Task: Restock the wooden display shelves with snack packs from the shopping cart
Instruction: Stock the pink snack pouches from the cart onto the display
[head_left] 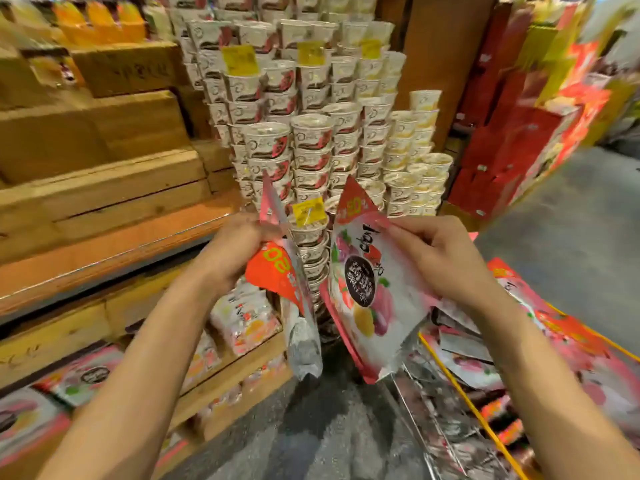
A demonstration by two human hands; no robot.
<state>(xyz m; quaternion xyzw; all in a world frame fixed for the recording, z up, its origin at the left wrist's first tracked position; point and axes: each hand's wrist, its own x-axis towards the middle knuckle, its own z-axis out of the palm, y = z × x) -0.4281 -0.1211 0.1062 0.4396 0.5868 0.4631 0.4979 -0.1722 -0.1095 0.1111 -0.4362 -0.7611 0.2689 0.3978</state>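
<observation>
While gripped, 2 snack packs (374,292), pink-edged, fruit-printed, glossy.

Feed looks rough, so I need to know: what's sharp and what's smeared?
Head view: right hand and its snack pack read fairly sharp; shelves and cart edges smear with motion blur; wide-angle bends the cup stack; no harsh glare.

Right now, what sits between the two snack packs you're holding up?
In the head view, no object fills the gap between the left hand's pink-and-white pack and the right hand's fruit-printed pack; stacked white cups show behind it.
</observation>
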